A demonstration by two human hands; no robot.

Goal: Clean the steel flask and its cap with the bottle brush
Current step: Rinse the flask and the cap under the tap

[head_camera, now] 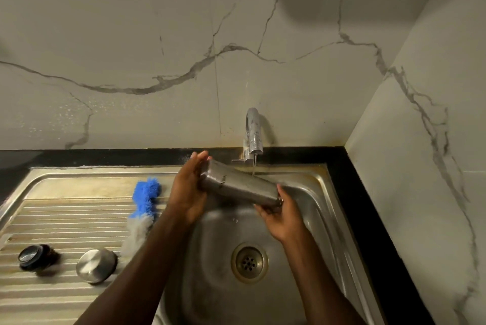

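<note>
**Both hands on a wet flask under the tap**

Hands first: my left hand (190, 188) lies against the far-left end of the steel flask (238, 184) with fingers nearly straight, cupping its base; my right hand (281, 215) curls its fingers round the near-right end. Between them the flask lies tilted over the sink (319, 202), under a thin stream from the tap (253, 131).

I judge the flask rigid and fairly light if empty, but slick: wet polished steel gives little friction. Holding it by both ends seems sound; a one-handed grip would be safer round the middle of the body.

On the ribbed drainboard to the left, the bottle brush (143, 209) lies just beside my left forearm. Nearer, a steel cap (96, 265) and a black stopper (36, 257) sit apart from each other.
</note>
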